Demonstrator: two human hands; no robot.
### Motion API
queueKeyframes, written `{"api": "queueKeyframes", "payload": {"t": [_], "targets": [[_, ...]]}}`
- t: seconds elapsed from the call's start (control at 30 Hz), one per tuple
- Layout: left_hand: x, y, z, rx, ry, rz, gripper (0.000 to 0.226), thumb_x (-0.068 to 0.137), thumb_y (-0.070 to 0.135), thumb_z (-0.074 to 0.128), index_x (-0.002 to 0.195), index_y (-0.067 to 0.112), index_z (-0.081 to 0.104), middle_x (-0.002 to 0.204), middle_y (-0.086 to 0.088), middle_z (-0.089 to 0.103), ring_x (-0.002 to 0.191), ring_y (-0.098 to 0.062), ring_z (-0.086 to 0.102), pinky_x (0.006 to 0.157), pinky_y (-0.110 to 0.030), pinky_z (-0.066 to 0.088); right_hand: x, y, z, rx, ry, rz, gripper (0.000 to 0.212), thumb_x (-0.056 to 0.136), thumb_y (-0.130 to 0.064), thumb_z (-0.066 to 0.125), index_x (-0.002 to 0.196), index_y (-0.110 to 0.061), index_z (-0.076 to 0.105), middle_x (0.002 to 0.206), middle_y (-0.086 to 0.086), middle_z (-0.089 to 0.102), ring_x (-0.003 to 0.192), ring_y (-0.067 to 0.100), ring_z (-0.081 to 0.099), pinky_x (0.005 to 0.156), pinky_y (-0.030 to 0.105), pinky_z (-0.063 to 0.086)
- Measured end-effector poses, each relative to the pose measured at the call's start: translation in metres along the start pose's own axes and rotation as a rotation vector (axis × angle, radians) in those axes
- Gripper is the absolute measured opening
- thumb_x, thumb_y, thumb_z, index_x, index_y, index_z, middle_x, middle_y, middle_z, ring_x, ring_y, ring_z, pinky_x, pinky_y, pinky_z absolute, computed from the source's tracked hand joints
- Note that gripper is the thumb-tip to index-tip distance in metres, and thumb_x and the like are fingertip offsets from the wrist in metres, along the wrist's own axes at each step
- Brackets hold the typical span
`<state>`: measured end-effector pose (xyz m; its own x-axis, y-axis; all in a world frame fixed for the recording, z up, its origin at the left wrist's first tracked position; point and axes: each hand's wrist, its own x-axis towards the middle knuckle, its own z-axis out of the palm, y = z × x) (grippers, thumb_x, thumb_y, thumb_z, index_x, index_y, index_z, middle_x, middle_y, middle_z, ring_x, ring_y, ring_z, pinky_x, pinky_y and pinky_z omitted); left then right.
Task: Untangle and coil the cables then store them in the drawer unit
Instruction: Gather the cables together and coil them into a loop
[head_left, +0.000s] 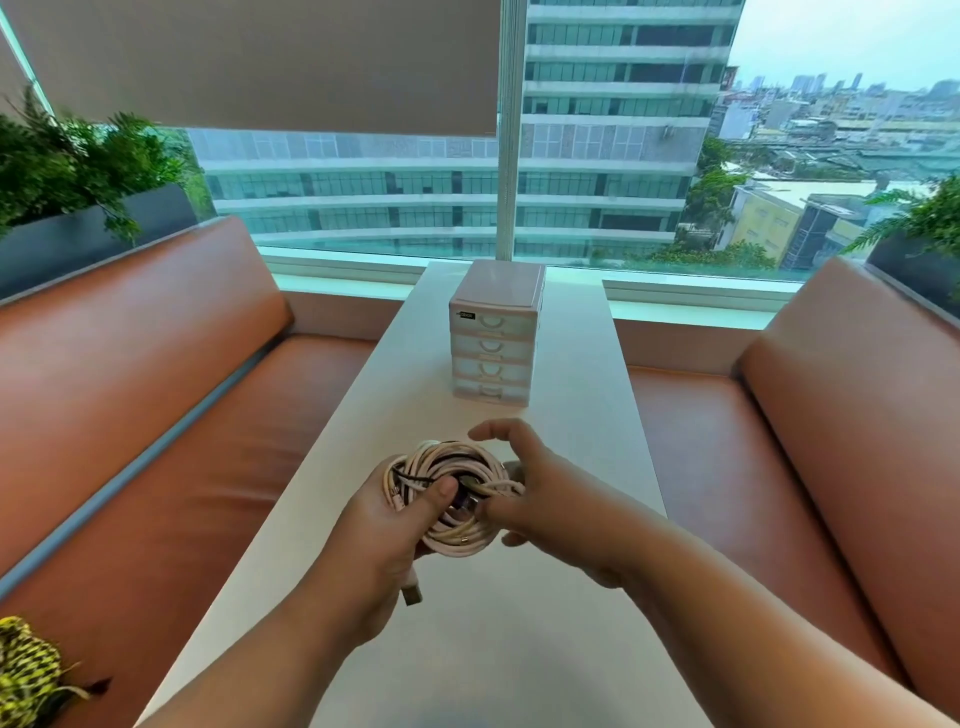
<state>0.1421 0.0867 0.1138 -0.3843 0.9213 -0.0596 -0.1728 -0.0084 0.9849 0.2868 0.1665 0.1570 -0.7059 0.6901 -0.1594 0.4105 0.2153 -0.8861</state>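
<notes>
A tangled bundle of white and dark cables (451, 470) hangs above the white table (582, 395), held between both hands. My left hand (389, 525) grips the bundle from below, thumb pressed into its middle, and a USB plug (412, 592) dangles under the palm. My right hand (524, 483) pinches a white strand at the bundle's right side, with its index finger arched over the top. The small pale drawer unit (493, 338) stands farther back on the table with all its drawers shut.
Brown leather benches flank the table, the left bench (171, 415) and the right bench (841, 415). A large window (597, 156) rises behind the drawer unit. Planters with green foliage (67, 171) sit behind the benches. A yellow-black patterned object (26, 670) lies at bottom left.
</notes>
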Motion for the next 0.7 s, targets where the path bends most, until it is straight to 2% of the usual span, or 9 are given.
{"api": "queueKeyframes", "payload": {"t": [0.07,0.17,0.23,0.3,0.37,0.47,0.53,0.6,0.7], "targets": [[0.001,0.002,-0.001,-0.033,-0.013,0.014,0.029,0.085,0.013,0.063,0.113,0.007,0.059,0.099,-0.014,0.072,0.085,-0.021,0.071,0.063,-0.023,0.054,0.001,0.003,-0.001,0.062,-0.008,-0.020,0.047,0.078,-0.019,0.063,0.109,-0.051,0.046,0.102,0.011,0.065,0.081,0.029,0.062,0.074,0.050,0.053],[0.005,0.004,-0.004,-0.011,-0.037,0.030,0.038,0.081,0.018,0.072,0.115,0.008,0.059,0.104,-0.014,0.071,0.091,-0.024,0.070,0.069,-0.028,0.056,0.002,0.005,0.001,0.053,0.055,-0.060,0.042,0.083,-0.016,0.062,0.109,-0.045,0.048,0.099,0.008,0.064,0.067,0.022,0.052,0.055,0.036,0.042],[0.006,0.003,-0.005,0.076,-0.020,0.048,0.042,0.075,0.028,0.074,0.112,0.013,0.060,0.102,-0.011,0.072,0.094,-0.026,0.069,0.074,-0.035,0.057,0.002,0.005,0.003,-0.048,0.078,-0.075,0.037,0.087,-0.015,0.061,0.114,-0.036,0.047,0.098,0.004,0.064,0.061,0.013,0.051,0.049,0.029,0.042],[0.004,0.001,-0.004,0.154,0.030,0.053,0.039,0.074,0.034,0.076,0.107,0.020,0.062,0.097,-0.005,0.073,0.092,-0.023,0.069,0.072,-0.034,0.056,0.003,0.004,0.005,-0.211,0.107,-0.100,0.034,0.088,-0.017,0.061,0.114,-0.032,0.045,0.100,-0.002,0.063,0.073,0.011,0.057,0.061,0.030,0.050],[0.000,-0.002,-0.001,0.212,0.068,0.060,0.030,0.078,0.034,0.074,0.103,0.025,0.062,0.091,-0.001,0.073,0.087,-0.021,0.069,0.058,-0.028,0.051,0.002,0.004,0.007,-0.312,0.121,-0.110,0.031,0.090,-0.018,0.058,0.115,-0.029,0.044,0.105,-0.003,0.062,0.088,0.015,0.059,0.078,0.034,0.052],[-0.004,-0.004,0.004,0.317,0.089,0.070,0.020,0.083,0.029,0.071,0.100,0.027,0.061,0.084,0.001,0.070,0.077,-0.018,0.065,0.037,-0.019,0.038,0.001,0.003,0.010,-0.378,0.136,-0.094,0.029,0.091,-0.019,0.055,0.117,-0.025,0.043,0.110,0.001,0.062,0.095,0.020,0.058,0.083,0.037,0.051],[-0.005,-0.003,0.006,0.377,0.096,0.086,0.019,0.084,0.023,0.070,0.101,0.026,0.061,0.083,0.004,0.068,0.073,-0.009,0.062,0.039,-0.011,0.036,0.001,0.003,0.012,-0.419,0.151,-0.080,0.026,0.091,-0.020,0.054,0.114,-0.022,0.042,0.108,0.003,0.062,0.094,0.022,0.059,0.082,0.038,0.051],[-0.004,-0.002,0.007,0.403,0.098,0.091,0.020,0.083,0.021,0.071,0.100,0.027,0.062,0.084,0.005,0.070,0.075,-0.006,0.064,0.049,-0.010,0.042,0.002,0.002,0.016,-0.439,0.172,-0.064,0.023,0.089,-0.021,0.054,0.110,-0.020,0.043,0.105,0.004,0.063,0.092,0.024,0.059,0.079,0.039,0.051],[-0.002,-0.001,0.007,0.346,0.085,0.061,0.021,0.081,0.020,0.073,0.099,0.027,0.064,0.082,0.004,0.071,0.077,-0.011,0.066,0.056,-0.017,0.046,0.002,0.001,0.017,-0.395,0.204,-0.044,0.022,0.086,-0.026,0.054,0.105,-0.022,0.044,0.099,0.003,0.063,0.085,0.023,0.060,0.074,0.041,0.053]]}}
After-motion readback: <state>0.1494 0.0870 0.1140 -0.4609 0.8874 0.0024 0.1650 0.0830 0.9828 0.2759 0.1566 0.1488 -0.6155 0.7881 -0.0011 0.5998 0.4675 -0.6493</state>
